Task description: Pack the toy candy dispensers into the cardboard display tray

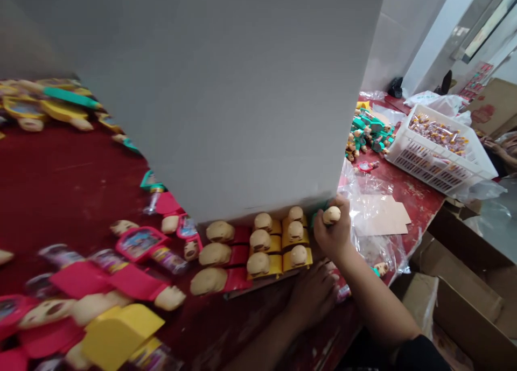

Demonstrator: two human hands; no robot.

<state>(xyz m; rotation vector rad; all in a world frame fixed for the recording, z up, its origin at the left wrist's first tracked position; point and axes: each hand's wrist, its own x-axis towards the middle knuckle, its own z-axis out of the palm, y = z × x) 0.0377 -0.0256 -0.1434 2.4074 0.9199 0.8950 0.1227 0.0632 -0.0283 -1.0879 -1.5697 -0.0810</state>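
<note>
While a tall panel of smooth grey board [226, 102] blocks most of what lies toward twelve o'clock, the person's right hand [336, 240] is at four, fingers curled closed around a doll-headed toy [332, 215] with a rounded, matte beige head. It is just beside nine lined-up toys [260, 240] at six o'clock, beige knobs on red or yellow bodies, standing in close rows by the panel's foot. At five, the left hand [311, 290] lies low near the rows; it's blurred, and I can't tell how open its fingers are or whether they grip anything. Loose toys [141, 244] with pink frames and clear tubes sprawl over the red tabletop [60, 182] at eight. Around three, crinkled clear plastic [369, 247] and a flat cardboard piece [383, 217] lie before a slotted white crate [424, 169] of small wrapped pieces [438, 134]; open cartons [472, 322] sit at four.
</note>
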